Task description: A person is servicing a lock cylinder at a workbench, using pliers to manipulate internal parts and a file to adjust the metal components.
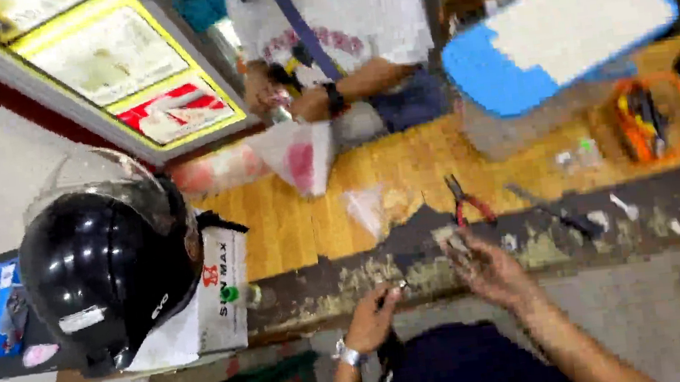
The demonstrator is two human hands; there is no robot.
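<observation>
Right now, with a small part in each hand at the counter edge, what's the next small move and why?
Probably bring the right hand toward the left hand so the two small parts meet. Both hands pinch something tiny, too blurred to identify, and they sit apart above the worn counter edge. The red pliers lie just beyond the right hand if a firmer grip is needed.

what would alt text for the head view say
Seen from above, a person's left hand pinches a small metal part at a worn wooden counter edge while the right hand holds another small piece. Red-handled pliers lie just beyond, and a glossy black helmet sits to the left.
</observation>
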